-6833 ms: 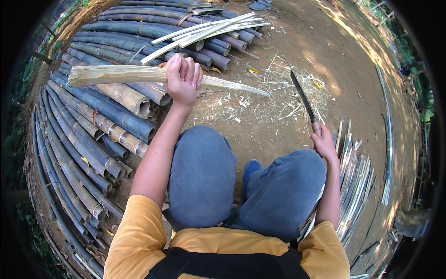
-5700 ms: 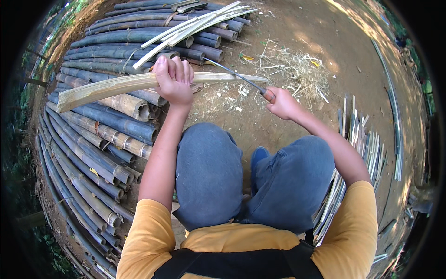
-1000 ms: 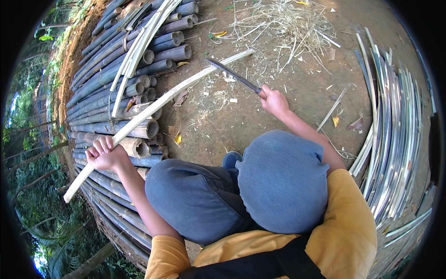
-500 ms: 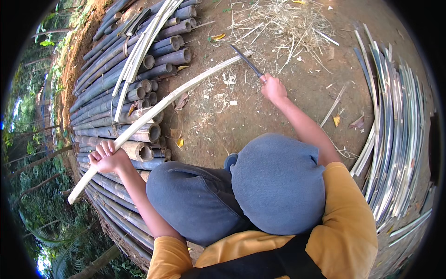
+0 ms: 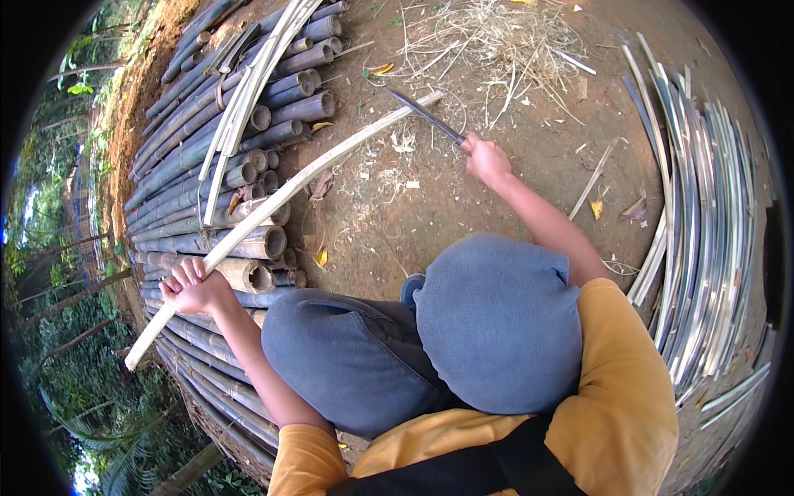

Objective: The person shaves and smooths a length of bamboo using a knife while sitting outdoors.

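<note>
My left hand (image 5: 196, 289) is closed round a long pale bamboo strip (image 5: 308, 171) near its lower left end. The strip slants up and to the right, with its far end above the dirt ground. In my right hand (image 5: 486, 159) is the handle of a long dark-bladed knife (image 5: 430, 118). Its blade crosses the strip close to the far end and points up and left. Whether the edge touches the strip I cannot tell. Both arms are stretched out past my bent knees.
Stacked bamboo poles (image 5: 240, 174) lie to the left, with pale split strips (image 5: 258, 78) on top. A heap of thin shavings (image 5: 496, 50) is at the far middle. Many cut strips (image 5: 703, 240) lie at the right. Green plants (image 5: 74, 339) grow beyond the poles.
The knife's tip has shifted left and slightly down, and more of the strip's far end shows past the blade. My left hand keeps its hold on the strip.
</note>
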Demonstrator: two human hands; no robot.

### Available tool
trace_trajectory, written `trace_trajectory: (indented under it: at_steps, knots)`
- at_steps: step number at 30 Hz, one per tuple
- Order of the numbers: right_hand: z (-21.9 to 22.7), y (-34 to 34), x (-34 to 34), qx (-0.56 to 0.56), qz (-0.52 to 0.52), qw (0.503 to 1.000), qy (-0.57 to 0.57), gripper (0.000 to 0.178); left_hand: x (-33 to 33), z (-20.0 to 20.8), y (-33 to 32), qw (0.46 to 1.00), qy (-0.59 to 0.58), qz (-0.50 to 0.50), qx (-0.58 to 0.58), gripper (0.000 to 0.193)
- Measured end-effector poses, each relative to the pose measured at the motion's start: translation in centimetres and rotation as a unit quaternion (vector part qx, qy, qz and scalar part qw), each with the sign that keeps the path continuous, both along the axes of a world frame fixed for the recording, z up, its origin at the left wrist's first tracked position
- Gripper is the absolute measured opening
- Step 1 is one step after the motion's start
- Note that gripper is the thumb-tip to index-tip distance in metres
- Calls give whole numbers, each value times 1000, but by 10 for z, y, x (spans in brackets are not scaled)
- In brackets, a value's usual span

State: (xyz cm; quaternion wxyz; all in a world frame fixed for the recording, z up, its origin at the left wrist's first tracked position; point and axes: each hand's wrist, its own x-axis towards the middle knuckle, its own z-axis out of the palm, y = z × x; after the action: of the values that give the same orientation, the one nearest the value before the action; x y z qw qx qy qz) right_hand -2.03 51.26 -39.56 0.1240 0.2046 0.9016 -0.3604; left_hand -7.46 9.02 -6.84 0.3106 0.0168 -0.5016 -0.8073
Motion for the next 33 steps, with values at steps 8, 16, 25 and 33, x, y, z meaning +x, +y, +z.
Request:
trace_trajectory:
  at_steps: [8, 16, 25, 33]
  knots:
    - [8, -2, -6, 26, -27, 999, -24, 20, -2, -3, -4, 1000, 0, 8, 16, 41]
    - [9, 13, -4, 29, -15, 999, -34, 23, 0, -3, -6, 1000, 8, 5, 15, 42]
    - [16, 6, 18, -8, -47, 998, -35, 22, 2, -3, -8, 1000, 2, 15, 1, 41]
    - [3, 16, 15, 28, -38, 999, -25, 23, 8, -1, 1, 1000, -7, 27, -1, 41]
